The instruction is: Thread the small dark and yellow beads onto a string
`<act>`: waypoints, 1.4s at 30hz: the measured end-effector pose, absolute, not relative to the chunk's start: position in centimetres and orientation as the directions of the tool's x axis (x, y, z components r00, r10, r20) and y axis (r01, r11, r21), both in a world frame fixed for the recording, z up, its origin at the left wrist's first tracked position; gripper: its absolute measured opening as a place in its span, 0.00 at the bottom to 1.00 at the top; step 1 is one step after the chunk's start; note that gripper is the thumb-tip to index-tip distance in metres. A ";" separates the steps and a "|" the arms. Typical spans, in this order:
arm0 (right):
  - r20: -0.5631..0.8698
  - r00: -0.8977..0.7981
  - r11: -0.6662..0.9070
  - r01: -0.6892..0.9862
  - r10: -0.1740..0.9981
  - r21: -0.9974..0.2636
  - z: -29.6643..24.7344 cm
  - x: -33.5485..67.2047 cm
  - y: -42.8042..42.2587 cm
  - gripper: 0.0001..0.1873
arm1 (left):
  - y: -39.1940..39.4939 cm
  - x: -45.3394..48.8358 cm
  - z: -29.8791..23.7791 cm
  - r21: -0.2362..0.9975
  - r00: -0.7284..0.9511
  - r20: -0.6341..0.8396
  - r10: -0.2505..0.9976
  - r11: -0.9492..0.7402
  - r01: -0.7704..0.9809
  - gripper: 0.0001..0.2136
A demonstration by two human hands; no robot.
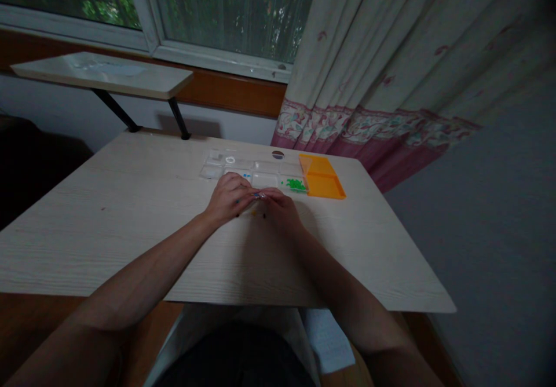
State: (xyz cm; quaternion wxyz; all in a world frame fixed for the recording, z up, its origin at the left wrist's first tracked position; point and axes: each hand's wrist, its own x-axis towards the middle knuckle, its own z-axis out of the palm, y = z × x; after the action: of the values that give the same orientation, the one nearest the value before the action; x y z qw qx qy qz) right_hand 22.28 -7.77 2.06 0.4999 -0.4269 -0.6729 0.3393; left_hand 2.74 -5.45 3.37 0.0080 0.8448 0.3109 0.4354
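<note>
My left hand and my right hand meet over the table, fingertips pinched together. Whatever lies between them is too small to make out. Just beyond the hands is a clear plastic compartment tray. Green small pieces are heaped in its near right compartment, and a few blue bits show in another one behind my left hand. On the tabletop close below my fingers lie a tiny orange piece and a dark piece.
An orange shallow tray adjoins the clear one on the right. Behind them lies a dark round object. A raised shelf on black legs stands at the back left of the wooden table. A curtain hangs beyond.
</note>
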 end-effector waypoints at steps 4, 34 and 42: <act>0.396 -0.163 0.424 0.201 0.903 -0.883 2.2 22.3 -7.9 0.15 | -5.3 2.5 3.1 0.304 0.420 0.711 0.564 -0.785 0.540 0.10; 0.411 -0.508 0.614 0.768 0.757 -0.183 0.6 20.3 -9.6 0.21 | -2.1 0.6 1.6 0.537 0.007 0.673 0.740 -0.494 0.684 0.08; 0.377 -0.471 0.568 0.796 0.798 -0.208 1.4 21.3 -9.6 0.19 | -1.9 0.5 1.6 0.549 -0.009 0.673 0.740 -0.491 0.677 0.09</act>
State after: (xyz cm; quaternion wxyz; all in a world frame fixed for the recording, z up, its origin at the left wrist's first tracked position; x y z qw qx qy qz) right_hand 21.31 -9.60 1.44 0.2206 -0.4648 -0.8575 0.0016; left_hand 0.48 -1.92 1.60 0.0315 0.7031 0.5036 0.5011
